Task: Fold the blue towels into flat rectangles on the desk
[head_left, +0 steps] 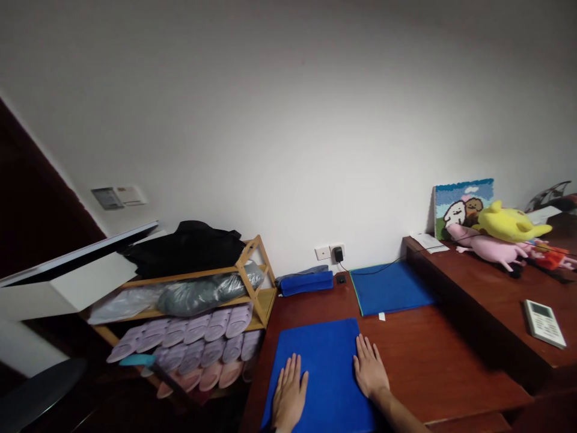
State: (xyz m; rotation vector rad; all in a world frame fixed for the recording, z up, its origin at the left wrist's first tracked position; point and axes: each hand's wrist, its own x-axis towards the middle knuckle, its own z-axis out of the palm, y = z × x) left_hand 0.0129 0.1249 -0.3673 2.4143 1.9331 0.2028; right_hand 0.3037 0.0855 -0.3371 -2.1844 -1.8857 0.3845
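A folded blue cloth (322, 361) lies on the wooden table (428, 361) in front of me. My left hand (289, 398) rests flat on its left part, fingers stretched out. My right hand (370, 371) lies flat on the cloth's right edge, fingers spread, touching both cloth and wood. Neither hand holds anything. A second blue cloth (390, 287) lies flat farther back, and a rolled blue cloth (306, 282) sits by the wall.
A wooden rack (252, 282) with several slippers (202, 337) and bagged items stands at the left. A raised shelf (487, 282) on the right carries plush toys (505, 237), a picture and a remote control (544, 323). A charger (338, 254) is plugged into the wall socket.
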